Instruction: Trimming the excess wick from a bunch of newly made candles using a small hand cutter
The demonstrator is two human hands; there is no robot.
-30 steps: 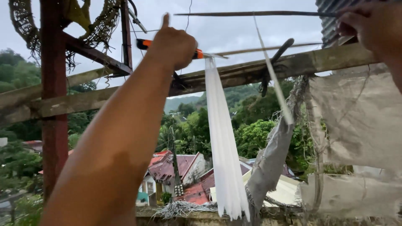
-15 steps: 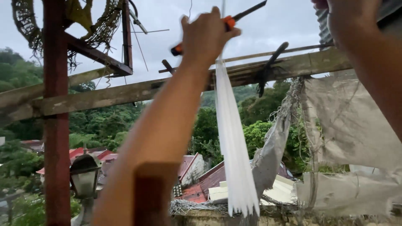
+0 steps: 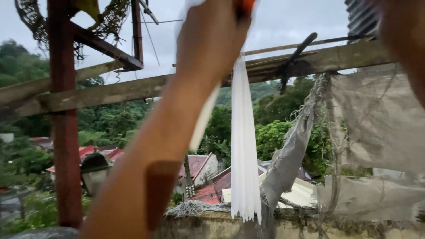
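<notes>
My left hand (image 3: 212,40) is raised high in the middle of the view, its fingers closed round an orange-handled tool (image 3: 244,6) whose end runs off the top edge. Just below the hand, a bundle of long white strips (image 3: 244,146) hangs down from the wooden beam (image 3: 110,93). One more white strip (image 3: 202,121) slants beside my forearm. Only my right forearm (image 3: 405,44) shows, blurred, at the top right. That hand is above the frame.
A red metal post (image 3: 64,132) stands at left with torn netting (image 3: 31,17) above it. Ragged grey sacking (image 3: 380,119) hangs at right. A black curved piece (image 3: 294,55) lies on the beam. A rough wall ledge (image 3: 310,225) runs along the bottom, with rooftops and trees beyond.
My left hand has moved right and upward with the orange-handled tool, which now sticks past the top edge. My right hand has risen out of view.
</notes>
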